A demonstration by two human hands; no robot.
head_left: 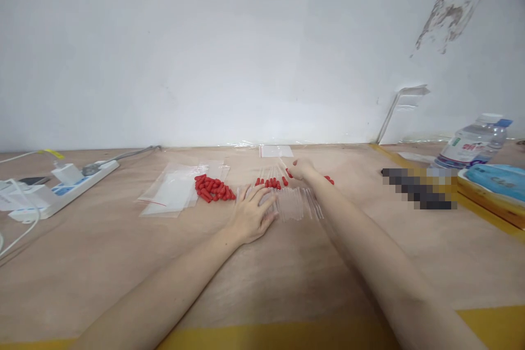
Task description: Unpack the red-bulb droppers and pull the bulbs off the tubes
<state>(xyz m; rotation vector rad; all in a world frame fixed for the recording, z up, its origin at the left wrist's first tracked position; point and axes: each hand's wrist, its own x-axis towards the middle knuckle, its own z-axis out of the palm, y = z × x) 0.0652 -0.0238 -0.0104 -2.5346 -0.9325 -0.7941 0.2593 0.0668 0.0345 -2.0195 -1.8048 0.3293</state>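
Observation:
My left hand [252,216] lies flat on the table with its fingers spread, at the left end of a row of clear thin tubes [293,205]. Beyond that row, my right hand [302,169] is closed in a pinch on a red-capped tube [289,173], its clear part pointing away toward the wall. Several more tubes with red caps [273,182] lie side by side to the left of the right hand. A heap of small red caps [211,188] rests left of my left hand, partly over clear zip bags [168,188].
At the left stands a white power strip [77,188] with chargers and cables. A small white bag [276,151] lies by the wall [229,54]. On the right are a pixelated dark object [422,188], a water bottle [471,142] and a blue packet [498,179].

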